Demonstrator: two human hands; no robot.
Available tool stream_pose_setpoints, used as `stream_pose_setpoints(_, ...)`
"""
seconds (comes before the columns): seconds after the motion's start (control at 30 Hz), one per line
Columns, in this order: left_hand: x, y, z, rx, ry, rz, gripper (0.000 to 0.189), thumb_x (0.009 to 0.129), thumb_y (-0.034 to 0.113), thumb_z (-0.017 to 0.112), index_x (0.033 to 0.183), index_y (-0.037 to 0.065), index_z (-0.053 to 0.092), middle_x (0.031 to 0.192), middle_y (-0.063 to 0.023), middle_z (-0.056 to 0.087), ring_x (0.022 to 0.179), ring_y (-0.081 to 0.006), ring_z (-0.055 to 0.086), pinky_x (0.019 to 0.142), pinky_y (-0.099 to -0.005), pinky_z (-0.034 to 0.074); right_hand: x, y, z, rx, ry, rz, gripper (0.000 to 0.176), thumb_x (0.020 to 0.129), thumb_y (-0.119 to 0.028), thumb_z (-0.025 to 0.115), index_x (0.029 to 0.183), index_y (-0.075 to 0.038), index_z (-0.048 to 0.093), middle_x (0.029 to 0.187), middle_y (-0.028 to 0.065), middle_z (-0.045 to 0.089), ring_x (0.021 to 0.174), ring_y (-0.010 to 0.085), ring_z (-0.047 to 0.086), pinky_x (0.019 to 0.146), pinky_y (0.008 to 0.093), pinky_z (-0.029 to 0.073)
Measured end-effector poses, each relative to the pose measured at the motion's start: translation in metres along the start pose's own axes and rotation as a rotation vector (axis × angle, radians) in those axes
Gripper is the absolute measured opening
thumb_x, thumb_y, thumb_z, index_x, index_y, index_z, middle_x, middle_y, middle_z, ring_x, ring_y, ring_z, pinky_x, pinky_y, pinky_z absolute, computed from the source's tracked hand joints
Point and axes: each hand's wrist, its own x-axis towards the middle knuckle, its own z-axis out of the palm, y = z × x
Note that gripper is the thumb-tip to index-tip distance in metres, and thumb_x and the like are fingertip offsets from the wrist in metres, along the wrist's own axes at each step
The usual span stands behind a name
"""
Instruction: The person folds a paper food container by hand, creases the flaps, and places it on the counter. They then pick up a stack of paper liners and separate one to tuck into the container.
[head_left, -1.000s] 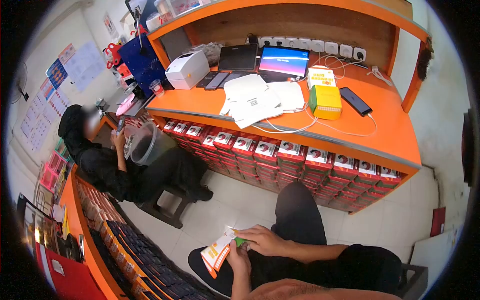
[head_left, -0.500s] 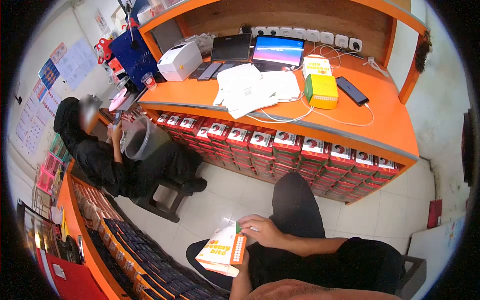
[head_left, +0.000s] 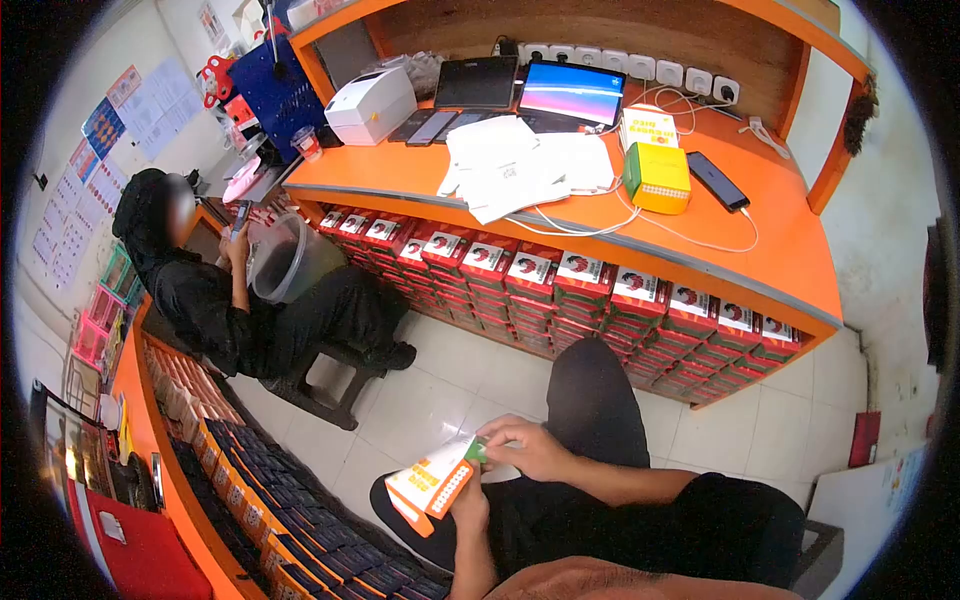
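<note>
A small white carton with orange and yellow lettering [head_left: 420, 485] is tilted above my lap. My left hand [head_left: 469, 508] grips it from below, along its orange side. Against the carton's green end, my right hand [head_left: 530, 450] has its fingers bent and pressed together. Something pale shows under those fingers, too small to name. The flap at the carton's lower end stands out, orange at its edge.
An orange desk [head_left: 770, 255] holds a laptop [head_left: 572, 95], white papers [head_left: 515, 165], a yellow-green box [head_left: 658, 180], a phone [head_left: 717, 180] and a label printer [head_left: 370, 105]. Stacked red boxes [head_left: 530, 270] fill the space below. A seated person [head_left: 200, 300] holds a phone at left.
The carton has turned in my left hand, so its lettered face shows narrower and its lower flap looks orange. My right hand has shifted slightly at the green end. The view has moved slightly.
</note>
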Motion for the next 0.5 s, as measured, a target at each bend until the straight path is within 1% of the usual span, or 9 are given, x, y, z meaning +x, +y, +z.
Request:
stream_pose_setpoints(0.1, 0.002, 0.014, 0.007, -0.161, 0.076, -0.025, 0.028, 0.104, 0.006, 0.057, 0.129, -0.004, 0.054, 0.113, -0.0127, 0.066, 0.096, -0.0206, 0.066, 0.084, -0.0344, 0.057, 0.003, -0.001, -0.004, -0.080, -0.054, -0.060, 0.015, 0.096, -0.017, 0.072, 0.098, -0.002, 0.073, 0.123, 0.0130, 0.067, 0.120, 0.0256, 0.061, 0.105, 0.0385, 0.046)
stream_pose_setpoints(0.13, 0.007, -0.001, 0.001, -0.121, 0.068, 0.030, 0.032, 0.104, 0.008, 0.057, 0.133, -0.005, 0.051, 0.116, -0.0133, 0.065, 0.096, -0.0230, 0.067, 0.083, -0.0370, 0.058, 0.003, -0.002, -0.004, -0.117, -0.049, -0.080, 0.014, 0.095, -0.017, 0.071, 0.098, -0.003, 0.073, 0.123, 0.0140, 0.066, 0.120, 0.0265, 0.061, 0.105, 0.0397, 0.046)
stream_pose_setpoints(0.17, 0.007, -0.008, 0.001, -0.156, 0.084, 0.036, 0.031, 0.104, 0.008, 0.057, 0.132, -0.005, 0.053, 0.115, -0.0133, 0.065, 0.095, -0.0228, 0.067, 0.084, -0.0368, 0.058, 0.003, -0.005, -0.004, -0.154, -0.043, -0.099, 0.014, 0.095, -0.016, 0.071, 0.097, -0.003, 0.073, 0.123, 0.0150, 0.066, 0.120, 0.0274, 0.061, 0.104, 0.0408, 0.047)
stream_pose_setpoints(0.23, 0.005, 0.001, 0.007, -0.224, 0.118, 0.045, 0.029, 0.104, 0.008, 0.057, 0.130, -0.005, 0.055, 0.113, -0.0132, 0.066, 0.094, -0.0225, 0.067, 0.086, -0.0364, 0.057, 0.002, -0.005, -0.002, -0.178, -0.010, -0.111, 0.013, 0.094, -0.015, 0.071, 0.097, -0.003, 0.073, 0.122, 0.0158, 0.066, 0.117, 0.0273, 0.062, 0.102, 0.0410, 0.048)
stream_pose_setpoints(0.33, 0.007, -0.011, -0.004, 0.044, 0.013, 0.005, 0.023, 0.105, 0.010, 0.058, 0.124, -0.003, 0.060, 0.110, -0.0119, 0.067, 0.096, -0.0211, 0.067, 0.088, -0.0345, 0.054, 0.000, 0.000, 0.006, -0.074, 0.082, -0.051, 0.012, 0.093, -0.012, 0.072, 0.097, -0.001, 0.072, 0.120, 0.0156, 0.067, 0.110, 0.0244, 0.066, 0.096, 0.0378, 0.052)
stream_pose_setpoints(0.4, 0.007, -0.020, -0.009, 0.283, -0.066, 0.086, 0.017, 0.103, 0.011, 0.060, 0.113, -0.003, 0.066, 0.105, -0.0118, 0.069, 0.098, -0.0222, 0.066, 0.089, -0.0369, 0.052, -0.002, 0.002, 0.009, 0.076, 0.158, 0.050, 0.011, 0.093, -0.009, 0.072, 0.097, 0.001, 0.072, 0.118, 0.0156, 0.068, 0.104, 0.0224, 0.068, 0.092, 0.0350, 0.055)
stream_pose_setpoints(0.43, 0.007, -0.015, -0.009, 0.403, -0.098, 0.121, 0.016, 0.102, 0.011, 0.061, 0.107, -0.002, 0.069, 0.102, -0.0117, 0.070, 0.100, -0.0228, 0.065, 0.089, -0.0381, 0.051, -0.002, 0.002, 0.009, 0.026, 0.150, 0.008, 0.011, 0.093, -0.008, 0.072, 0.097, 0.001, 0.071, 0.118, 0.0157, 0.068, 0.101, 0.0217, 0.069, 0.090, 0.0338, 0.056)
stream_pose_setpoints(0.47, 0.002, -0.013, -0.001, 0.182, -0.006, 0.044, 0.019, 0.103, 0.016, 0.060, 0.102, 0.000, 0.070, 0.096, -0.0111, 0.071, 0.094, -0.0245, 0.066, 0.086, -0.0398, 0.050, -0.002, 0.001, 0.006, -0.023, 0.140, -0.037, 0.011, 0.093, -0.008, 0.072, 0.097, 0.002, 0.071, 0.118, 0.0158, 0.068, 0.098, 0.0211, 0.070, 0.088, 0.0327, 0.056)
stream_pose_setpoints(0.5, 0.004, -0.006, -0.001, 0.258, -0.052, 0.064, 0.018, 0.103, 0.015, 0.060, 0.102, 0.000, 0.069, 0.097, -0.0110, 0.070, 0.093, -0.0246, 0.066, 0.086, -0.0396, 0.050, -0.001, 0.000, 0.004, -0.071, 0.131, -0.087, 0.010, 0.093, -0.007, 0.072, 0.098, 0.002, 0.071, 0.117, 0.0158, 0.068, 0.096, 0.0205, 0.070, 0.086, 0.0316, 0.057)
